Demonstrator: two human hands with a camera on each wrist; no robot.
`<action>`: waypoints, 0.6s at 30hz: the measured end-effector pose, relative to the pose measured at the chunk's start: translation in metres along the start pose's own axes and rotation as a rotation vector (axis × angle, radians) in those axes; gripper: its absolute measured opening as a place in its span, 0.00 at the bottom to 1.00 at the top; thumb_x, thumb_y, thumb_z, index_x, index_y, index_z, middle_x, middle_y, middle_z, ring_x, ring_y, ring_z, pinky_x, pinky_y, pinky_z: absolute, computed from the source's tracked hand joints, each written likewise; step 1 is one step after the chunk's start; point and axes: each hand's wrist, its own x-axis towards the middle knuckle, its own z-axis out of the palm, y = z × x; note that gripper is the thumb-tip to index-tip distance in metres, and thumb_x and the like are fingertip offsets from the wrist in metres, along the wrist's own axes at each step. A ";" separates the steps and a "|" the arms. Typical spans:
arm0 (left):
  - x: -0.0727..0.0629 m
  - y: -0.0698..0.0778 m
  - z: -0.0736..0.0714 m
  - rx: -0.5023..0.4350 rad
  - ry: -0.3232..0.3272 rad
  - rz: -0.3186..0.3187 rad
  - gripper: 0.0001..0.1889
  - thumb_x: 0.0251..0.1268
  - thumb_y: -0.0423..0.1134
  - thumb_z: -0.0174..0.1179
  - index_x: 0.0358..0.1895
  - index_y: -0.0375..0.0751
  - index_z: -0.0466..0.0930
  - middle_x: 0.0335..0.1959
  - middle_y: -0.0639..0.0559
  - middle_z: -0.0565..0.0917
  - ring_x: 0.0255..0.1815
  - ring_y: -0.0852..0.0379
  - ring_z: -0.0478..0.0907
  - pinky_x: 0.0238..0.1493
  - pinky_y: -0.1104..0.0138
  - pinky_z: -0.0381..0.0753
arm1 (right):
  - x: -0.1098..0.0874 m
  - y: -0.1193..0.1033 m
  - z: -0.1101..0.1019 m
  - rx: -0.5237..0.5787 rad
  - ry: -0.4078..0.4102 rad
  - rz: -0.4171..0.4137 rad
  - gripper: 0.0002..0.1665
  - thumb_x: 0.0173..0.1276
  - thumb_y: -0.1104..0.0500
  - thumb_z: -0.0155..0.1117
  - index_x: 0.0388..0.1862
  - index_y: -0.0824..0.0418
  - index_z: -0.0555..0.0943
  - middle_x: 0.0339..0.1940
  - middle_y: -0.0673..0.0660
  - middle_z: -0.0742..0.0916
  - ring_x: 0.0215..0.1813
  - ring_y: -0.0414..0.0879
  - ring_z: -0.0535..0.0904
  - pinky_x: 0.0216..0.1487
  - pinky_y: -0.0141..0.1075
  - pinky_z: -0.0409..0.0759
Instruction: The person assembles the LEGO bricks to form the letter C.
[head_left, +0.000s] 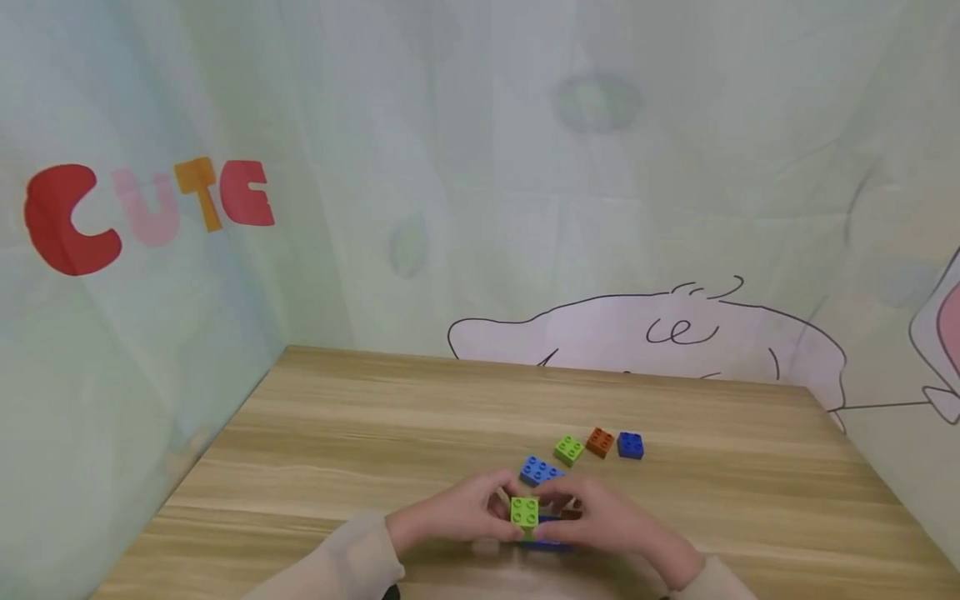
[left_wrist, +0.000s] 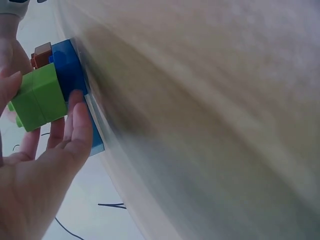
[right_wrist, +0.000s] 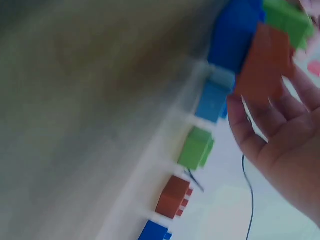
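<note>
Near the table's front edge, my two hands meet around a small build of toy building bricks. Its base is a dark blue brick [left_wrist: 69, 70]. On it, green bricks [head_left: 524, 512] with a seam between them stand beside an orange-brown brick [right_wrist: 265, 65]. My left hand [head_left: 472, 507] grips the green bricks, thumb on one side and fingers on the other. The fingers of my right hand [head_left: 603, 517] are curled round the orange-brown brick, its thumb close to the green ones. In the head view my right hand covers much of the build.
Just beyond my hands lies a light blue brick [head_left: 538, 471]. Farther off to the right, a loose green brick [head_left: 568, 450], an orange-brown one [head_left: 600, 442] and a dark blue one [head_left: 631, 445] rest on the wooden table [head_left: 337, 433]. Printed cloth [head_left: 360, 167] hangs behind the table.
</note>
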 end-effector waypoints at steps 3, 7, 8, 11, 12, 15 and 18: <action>-0.001 0.000 0.000 -0.006 0.001 -0.008 0.17 0.56 0.31 0.67 0.48 0.41 0.73 0.44 0.51 0.77 0.38 0.59 0.81 0.39 0.71 0.80 | 0.000 0.004 -0.011 0.026 0.042 -0.001 0.24 0.67 0.48 0.63 0.56 0.62 0.80 0.45 0.51 0.85 0.45 0.40 0.78 0.45 0.32 0.77; -0.003 0.001 0.000 -0.009 0.005 -0.017 0.20 0.55 0.30 0.67 0.50 0.41 0.73 0.45 0.51 0.77 0.38 0.59 0.81 0.38 0.71 0.79 | 0.003 0.011 -0.024 -0.020 0.186 0.031 0.21 0.67 0.50 0.63 0.51 0.65 0.81 0.42 0.53 0.86 0.42 0.41 0.79 0.41 0.31 0.78; -0.004 0.001 0.001 -0.012 0.006 -0.020 0.20 0.55 0.30 0.67 0.51 0.41 0.72 0.46 0.50 0.77 0.37 0.59 0.81 0.37 0.71 0.79 | 0.004 0.013 -0.026 -0.024 0.220 0.060 0.21 0.67 0.51 0.64 0.50 0.65 0.82 0.41 0.52 0.86 0.41 0.41 0.79 0.40 0.31 0.78; -0.004 0.002 0.001 -0.020 0.008 -0.026 0.21 0.55 0.30 0.67 0.52 0.41 0.72 0.46 0.50 0.76 0.37 0.58 0.80 0.36 0.71 0.79 | 0.009 0.018 -0.031 -0.019 0.308 0.171 0.20 0.65 0.51 0.66 0.49 0.63 0.82 0.39 0.51 0.86 0.39 0.42 0.78 0.38 0.32 0.78; -0.004 0.001 0.001 -0.019 0.009 -0.026 0.21 0.55 0.30 0.67 0.52 0.41 0.72 0.46 0.50 0.76 0.37 0.58 0.80 0.35 0.71 0.79 | 0.012 0.019 -0.032 -0.012 0.333 0.206 0.20 0.65 0.51 0.67 0.49 0.62 0.82 0.39 0.50 0.85 0.39 0.42 0.78 0.38 0.32 0.77; -0.004 0.002 0.002 -0.011 0.012 -0.022 0.20 0.55 0.30 0.67 0.51 0.42 0.72 0.46 0.50 0.76 0.36 0.58 0.80 0.35 0.71 0.78 | 0.018 0.023 -0.034 0.003 0.397 0.296 0.21 0.63 0.52 0.69 0.51 0.61 0.81 0.40 0.51 0.85 0.39 0.43 0.76 0.39 0.34 0.76; -0.004 0.002 0.002 -0.001 0.015 -0.024 0.20 0.55 0.31 0.67 0.51 0.42 0.73 0.46 0.51 0.76 0.36 0.59 0.80 0.34 0.71 0.78 | 0.025 0.026 -0.035 0.004 0.438 0.340 0.22 0.62 0.54 0.70 0.53 0.62 0.81 0.44 0.53 0.85 0.41 0.44 0.76 0.42 0.37 0.77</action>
